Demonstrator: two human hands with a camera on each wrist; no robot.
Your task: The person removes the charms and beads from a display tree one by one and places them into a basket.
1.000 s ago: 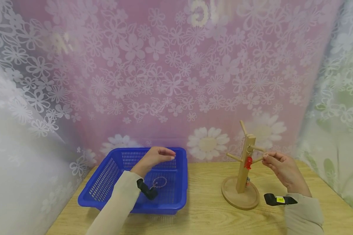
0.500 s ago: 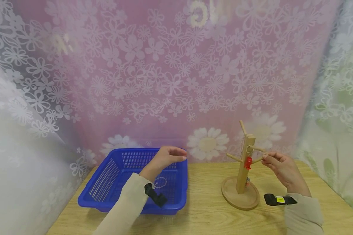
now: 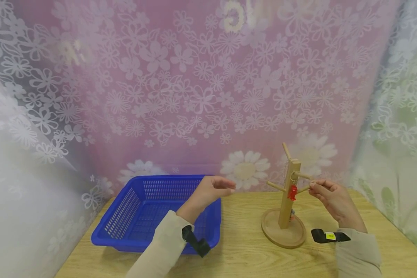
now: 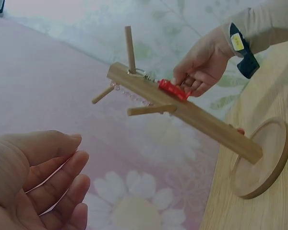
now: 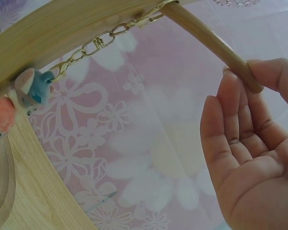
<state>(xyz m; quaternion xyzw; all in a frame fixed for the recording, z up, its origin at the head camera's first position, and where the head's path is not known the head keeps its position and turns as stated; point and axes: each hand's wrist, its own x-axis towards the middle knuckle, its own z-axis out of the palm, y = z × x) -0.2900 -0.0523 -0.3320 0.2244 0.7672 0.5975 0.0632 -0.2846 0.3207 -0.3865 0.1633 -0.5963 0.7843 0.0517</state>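
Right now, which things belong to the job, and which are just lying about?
Likely in the job:
pale wooden peg stand, right hand pinching a peg
red charm, blue-and-coral figure and pink beaded strand, hanging on it
blue slotted plastic basket, near the empty left hand

Just surroundings:
pink floral backdrop
light wood-grain table

Looks like a small curtained-off recording booth; home or lab, can't tell. Pink floral sheet (image 3: 194,92) across the back, centre of frame; white floral sheet (image 3: 24,200) at left edge, green-and-white one (image 3: 403,131) at right edge. Wood-grain bench (image 3: 243,239) along the bottom. Black wrist cameras (image 3: 203,248), lower centre and lower right, fit recording.
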